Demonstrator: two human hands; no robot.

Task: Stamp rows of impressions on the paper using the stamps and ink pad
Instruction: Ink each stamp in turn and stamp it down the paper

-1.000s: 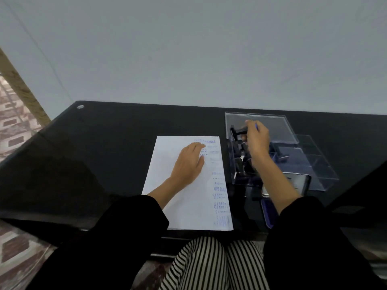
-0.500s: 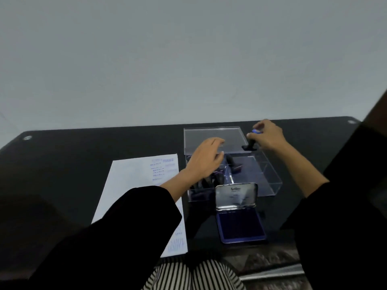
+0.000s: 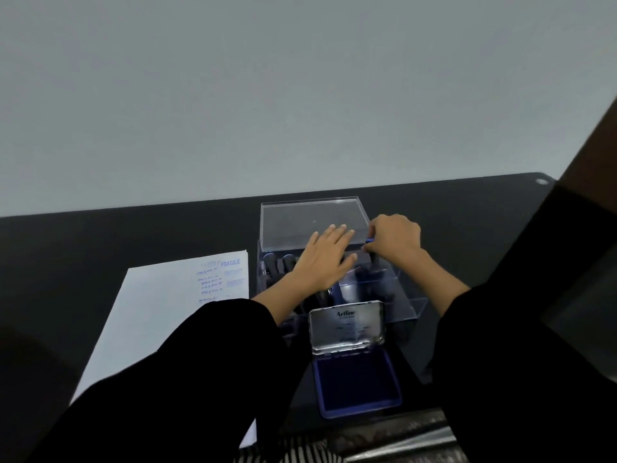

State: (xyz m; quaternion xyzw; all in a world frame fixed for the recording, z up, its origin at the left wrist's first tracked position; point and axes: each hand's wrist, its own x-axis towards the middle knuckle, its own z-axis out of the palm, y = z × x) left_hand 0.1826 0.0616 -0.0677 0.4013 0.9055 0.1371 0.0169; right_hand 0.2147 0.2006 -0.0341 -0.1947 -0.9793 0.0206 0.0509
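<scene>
Over the clear acrylic box (image 3: 405, 304) at the far middle of the black desk (image 3: 133, 235), the left hand (image 3: 325, 259) hovers flat. Its fingers are straight and slightly spread, hiding part of the black stamps (image 3: 277, 265) stored inside. Just beside it, the right hand (image 3: 395, 240) pinches an upright stamp (image 3: 374, 260) by its handle with curled fingers, above the box's right side. The box lid (image 3: 300, 222) stands raised behind both hands. Nearer, the open blue ink pad (image 3: 359, 382) lies with its metal lid (image 3: 347, 324) upright. The paper (image 3: 160, 312), printed with FRAGILE impressions, lies to the left, partly under a black sleeve (image 3: 200, 362).

sleeves (image 3: 207, 362): black, long, loose | trousers (image 3: 293, 454): black-white striped
</scene>
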